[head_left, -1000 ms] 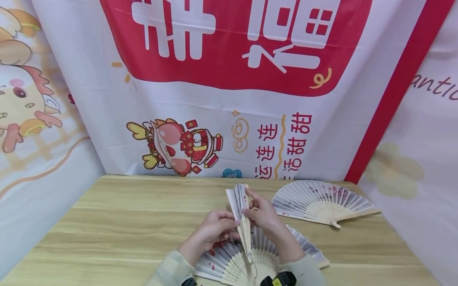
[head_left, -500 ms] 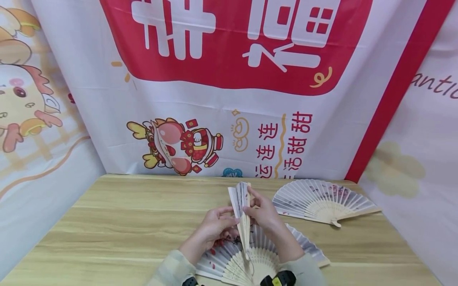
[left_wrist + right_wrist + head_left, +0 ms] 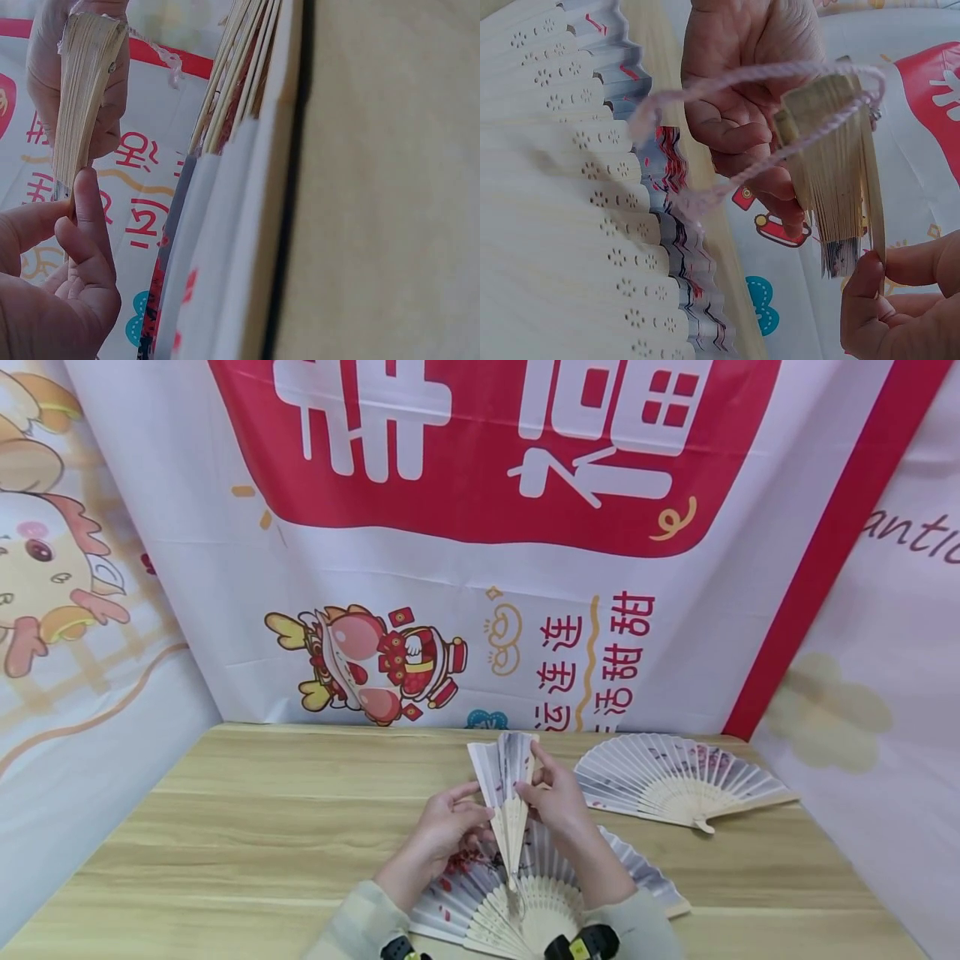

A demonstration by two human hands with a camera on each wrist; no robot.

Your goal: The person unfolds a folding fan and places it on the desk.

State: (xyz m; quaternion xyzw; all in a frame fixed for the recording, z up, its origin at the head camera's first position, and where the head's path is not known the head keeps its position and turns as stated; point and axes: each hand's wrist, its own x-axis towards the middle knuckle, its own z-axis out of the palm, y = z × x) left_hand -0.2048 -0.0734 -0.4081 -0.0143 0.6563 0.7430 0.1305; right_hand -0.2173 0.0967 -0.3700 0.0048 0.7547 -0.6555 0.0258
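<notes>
A partly spread folding fan (image 3: 504, 802), with pale wooden ribs and a white, grey-printed leaf, stands upright between my hands. My left hand (image 3: 442, 831) pinches its left outer rib between thumb and fingers. On the other side my right hand (image 3: 561, 806) pinches the right guard, thumb in front. From the fan's pivot end hangs a pinkish loop of cord (image 3: 787, 71), seen close in the right wrist view. Below the hands a fully spread fan (image 3: 450, 910) with red blossom print lies on the table, its middle partly covered by my arms and the held fan.
Another spread fan (image 3: 675, 785) lies at the back right of the wooden table (image 3: 262, 843). A white and red printed cloth (image 3: 480, 560) hangs along the table's back edge, and printed cloths rise at both sides.
The held fan has spread wider: its left edge moved left and its right edge moved right with my hands. It also sits slightly higher. The two fans on the table stay put.
</notes>
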